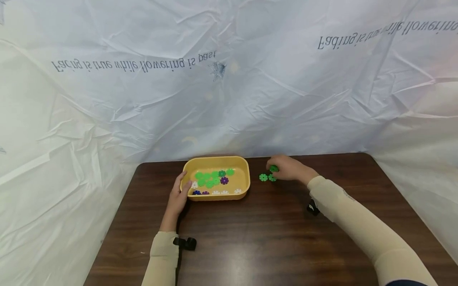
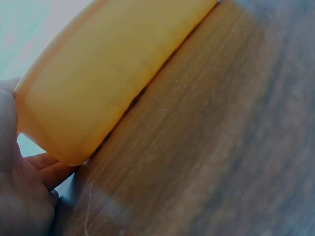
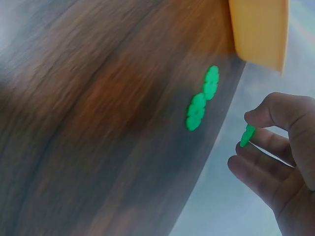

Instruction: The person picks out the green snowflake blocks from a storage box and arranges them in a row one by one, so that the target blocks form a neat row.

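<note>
Left hand [image 1: 179, 194]: partly closed, gripped left end of yellow tray [image 1: 214, 163], thumb over rim.
Tray axis: long side ran left-right, along table's [image 1: 229, 238] far edge.
Right hand [image 1: 289, 168]: thumb and fingers pinched green disc [image 3: 247, 135], right of tray.
Disc pose: tilted, nearly edge-on in right wrist view.
Loose discs [image 1: 263, 177]: two, flat, side by side.

Right sleeve [image 1: 361, 226] long, cream; faint dark marking [image 1: 348, 195] near its wrist end; black device [image 1: 313, 207] alongside; navy cloth [image 1: 404, 283] at its upper end. Left of right sleeve: matching cream sleeve [image 1: 163, 258], rounded black attachment [image 1: 186, 243]. Fingers [image 3: 256, 178] bare.
</note>
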Demonstrator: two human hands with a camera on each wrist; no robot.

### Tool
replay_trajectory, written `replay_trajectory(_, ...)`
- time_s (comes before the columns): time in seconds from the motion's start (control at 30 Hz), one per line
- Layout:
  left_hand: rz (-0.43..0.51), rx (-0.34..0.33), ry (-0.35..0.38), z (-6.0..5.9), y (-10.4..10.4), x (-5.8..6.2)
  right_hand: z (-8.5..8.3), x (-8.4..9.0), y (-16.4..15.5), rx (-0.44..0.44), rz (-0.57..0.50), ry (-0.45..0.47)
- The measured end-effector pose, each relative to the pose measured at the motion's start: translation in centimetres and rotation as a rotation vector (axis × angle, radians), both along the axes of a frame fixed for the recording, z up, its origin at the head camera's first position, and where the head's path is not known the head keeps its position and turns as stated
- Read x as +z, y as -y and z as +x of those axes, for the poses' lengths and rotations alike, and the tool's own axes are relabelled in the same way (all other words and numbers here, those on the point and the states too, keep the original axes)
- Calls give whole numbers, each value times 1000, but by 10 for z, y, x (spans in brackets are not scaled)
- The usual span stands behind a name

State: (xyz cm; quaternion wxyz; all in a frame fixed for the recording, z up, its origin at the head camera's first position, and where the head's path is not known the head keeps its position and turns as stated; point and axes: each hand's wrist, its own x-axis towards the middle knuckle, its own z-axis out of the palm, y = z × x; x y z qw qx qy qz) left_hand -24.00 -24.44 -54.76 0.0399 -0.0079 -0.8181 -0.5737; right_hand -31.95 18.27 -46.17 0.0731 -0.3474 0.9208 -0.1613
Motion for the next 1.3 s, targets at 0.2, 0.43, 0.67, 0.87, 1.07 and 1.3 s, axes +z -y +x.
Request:
replay_trajectory(0.2,-7,7,0,0,0,0,-1,-7,-9,-11,3,7)
replay_trajectory(0.43,2,6,4,-1,1,0,-2,-13,-16,-11,0,4)
replay_trajectory(0.67,5,0,8,0,0,1,1,-17,-22,-28,1,43)
replay_trajectory(0.87,7,-8,14,0,1,2,4,-19,-24,-15,3,41)
replay_trajectory(1.07,15,-21,2,0,0,2,3,-24,-28,-36,24,60)
replay_trajectory(1.3,11,-7,7,1,0,2,2,-31,-31,-44,34,60)
